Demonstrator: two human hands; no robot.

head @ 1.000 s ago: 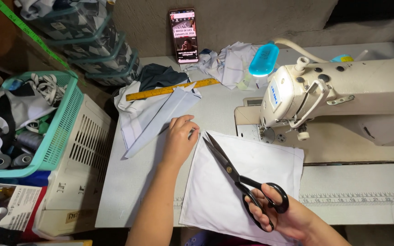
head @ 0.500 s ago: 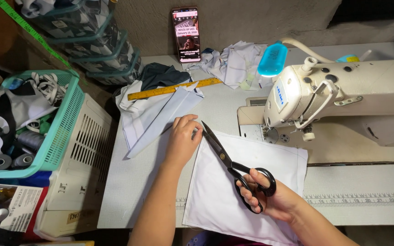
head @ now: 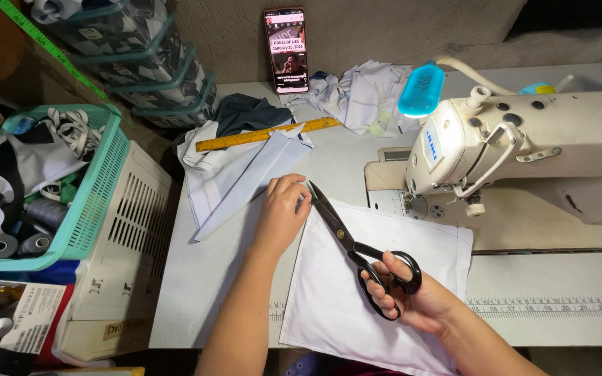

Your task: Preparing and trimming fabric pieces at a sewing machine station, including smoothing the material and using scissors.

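**Scissors laid at the cloth's corner, blades running up and away from the right hand**

Right hand [head: 412, 299] closed through the loops of the black scissors [head: 357, 247], fingers curled around the handles. Long axis of the scissors slanted: handles low at the right hand, blades reaching up and to the left, tips ending just beside the fingertips of the left hand [head: 283, 212]. Blades close together, nearly shut (hard to say whether any cloth sits between them).

Left hand flat, palm down, fingers bent, pressing the upper left corner of the white cloth [head: 377, 292] onto the surface [head: 196, 278]. No grip on anything, only pressure. White cloth spread directly under the scissors and between both hands, its near edge hanging over the front of the surface and cut off at the bottom of the view.

Left hand nearer to the blade tips; right hand nearer to the handles and the middle of the cloth.

Beyond the left hand: folded grey and white fabric pieces [head: 238, 177] with a yellow ruler [head: 269, 134] lying across them. Beyond the right hand: cream sewing machine [head: 524, 139], its needle area partly hidden behind the head. Exact cut line under the blades not discernible.
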